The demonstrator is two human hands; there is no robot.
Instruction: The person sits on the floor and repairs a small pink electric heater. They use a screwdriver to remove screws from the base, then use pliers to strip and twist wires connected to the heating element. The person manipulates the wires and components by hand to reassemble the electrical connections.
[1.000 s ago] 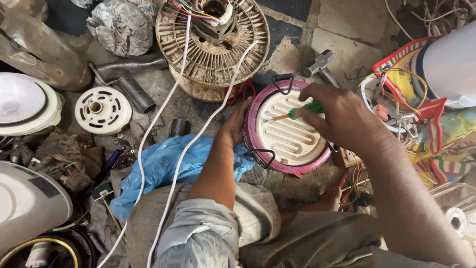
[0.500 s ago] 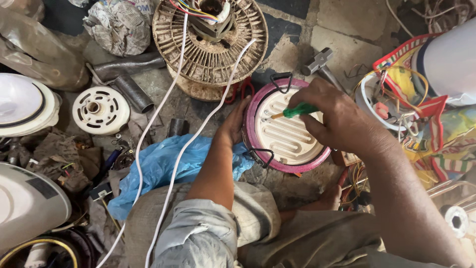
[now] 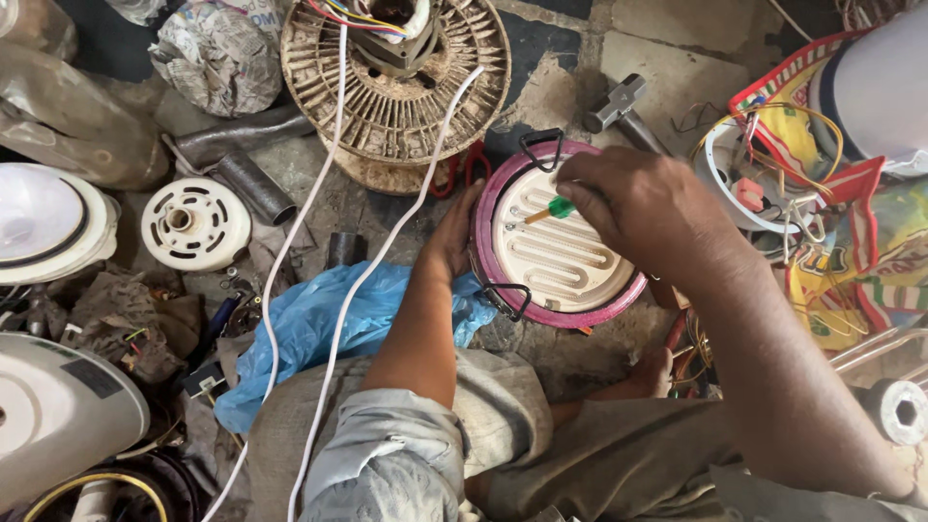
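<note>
Sitting low on the cracked concrete floor [image 3: 570, 362], the person has their knees drawn up under grey-brown cloth at the bottom of the view. A crumpled blue plastic bag [image 3: 329, 324] lies just beside the left forearm, crossed by two thin white cables [image 3: 290, 242]. The left hand [image 3: 454, 237] presses flat against the rim of the round pink-rimmed heater plate with a ribbed cream ceramic face [image 3: 561, 256], fingers wrapped on its edge, steadying it. The right hand [image 3: 643, 208] hovers over the plate's upper part, fingers pinched shut on a small green-handled screwdriver [image 3: 551, 210] whose metal tip touches the grooved ceramic. Compared with a second ago, that hand has shifted upward on the plate and the tool now lies flatter. Farther off sit a perforated white plastic disc [image 3: 195, 222], a steel hammer [image 3: 619, 104] and a dusty, finned round motor housing [image 3: 396, 77].
</note>
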